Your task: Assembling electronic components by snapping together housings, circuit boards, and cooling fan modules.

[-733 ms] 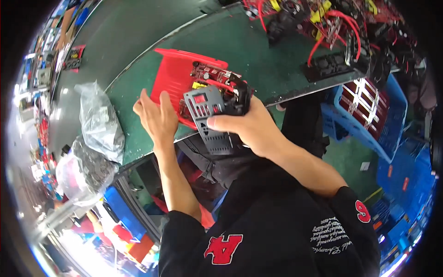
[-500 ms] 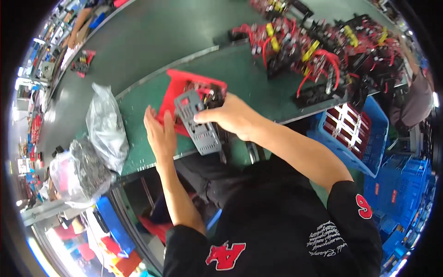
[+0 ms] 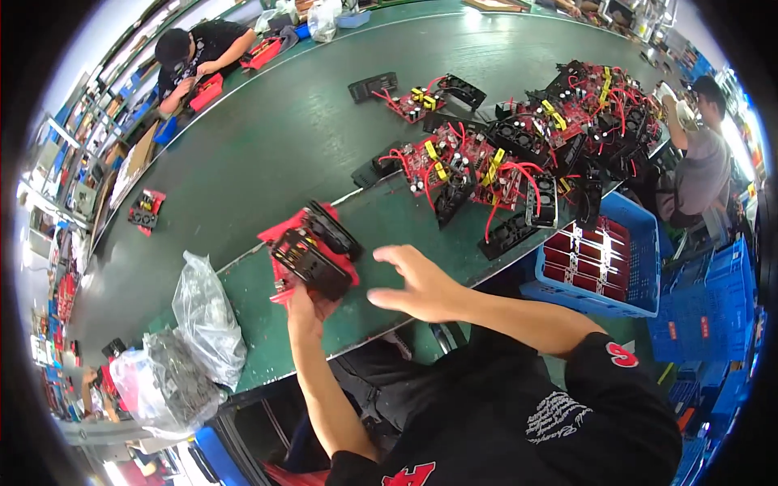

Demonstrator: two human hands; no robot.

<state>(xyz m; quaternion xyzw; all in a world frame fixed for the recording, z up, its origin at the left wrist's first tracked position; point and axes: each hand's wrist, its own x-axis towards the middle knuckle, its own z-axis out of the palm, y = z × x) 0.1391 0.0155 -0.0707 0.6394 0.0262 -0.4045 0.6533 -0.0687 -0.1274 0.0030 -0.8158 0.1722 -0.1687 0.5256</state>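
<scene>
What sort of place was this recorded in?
Likely an electronics assembly workshop: wired red circuit boards lie heaped on a long dark-green work surface, a blue plastic crate stands beside it, and a co-worker in black works at its far side.

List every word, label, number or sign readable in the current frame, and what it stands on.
Black shirt: large red patch, cut by the frame edge; not transcribed.
White script on it: too small to read.
Sleeve: red-and-white patch; not transcribed.
Blue crates: red labels, too small to read.
Black panel at left hand: none readable.
</scene>
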